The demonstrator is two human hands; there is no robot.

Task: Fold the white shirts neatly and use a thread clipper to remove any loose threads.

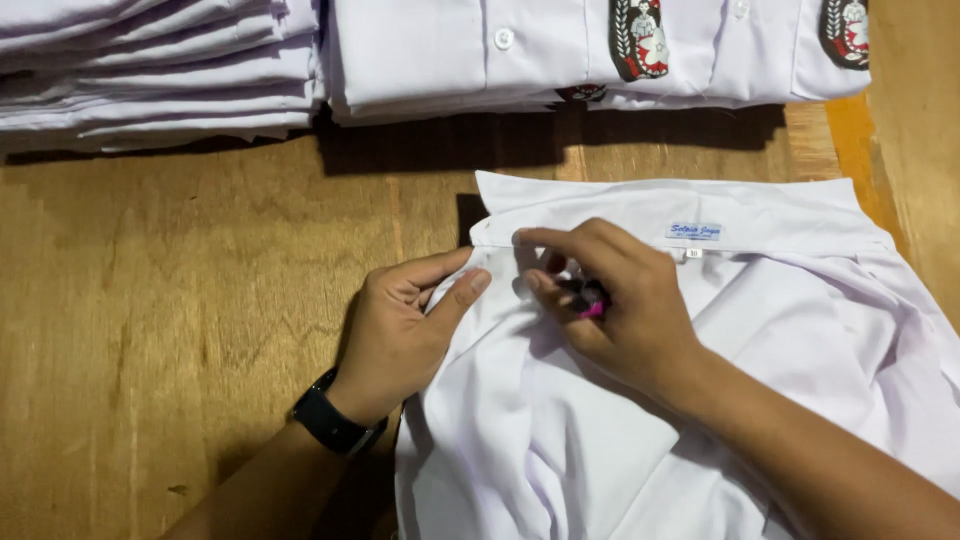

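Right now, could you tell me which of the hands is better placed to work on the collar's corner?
Probably the right hand: its fingertips already pinch the white shirt near that corner, with a small pink tool tucked inside. The left hand only flattens fabric.

A small white rectangular label [694, 231] with blue writing sits inside the collar; below it hangs a tiny white size tag [693, 254] (square).

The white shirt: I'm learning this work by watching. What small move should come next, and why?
Probably press the right hand fingertips onto the collar edge of the white shirt: they pinch there now, a small pink-tipped tool tucked in that hand, while the left hand holds the fabric flat.
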